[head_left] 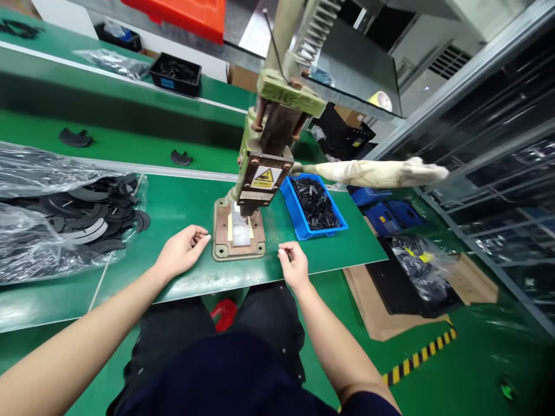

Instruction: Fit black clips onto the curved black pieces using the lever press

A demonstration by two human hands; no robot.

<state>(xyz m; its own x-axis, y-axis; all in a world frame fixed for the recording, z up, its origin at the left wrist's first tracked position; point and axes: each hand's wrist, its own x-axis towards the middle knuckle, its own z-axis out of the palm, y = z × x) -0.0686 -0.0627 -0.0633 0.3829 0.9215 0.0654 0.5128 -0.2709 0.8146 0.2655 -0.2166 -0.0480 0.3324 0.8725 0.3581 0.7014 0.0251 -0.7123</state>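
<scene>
My left hand (184, 249) rests on the green table left of the hand press's base plate (220, 245). Its fingers are loosely curled in against the thumb, and nothing shows in them. On the other side of the plate, my right hand (295, 264) is near the table's front edge, fingers also curled toward the thumb with no part visible. Between the hands, a pale fixture block (241, 234) sits on the base plate under the press head (264, 173), which bears a yellow warning label. Neither hand touches the press or its wrapped lever (368, 172).
A blue bin (299, 222) of small black parts stands right of the press. At left lies a clear plastic bag (34, 248) with curved black pieces. Two curved pieces (76, 138) lie on the strip behind. A black bin (176, 74) stands farther back.
</scene>
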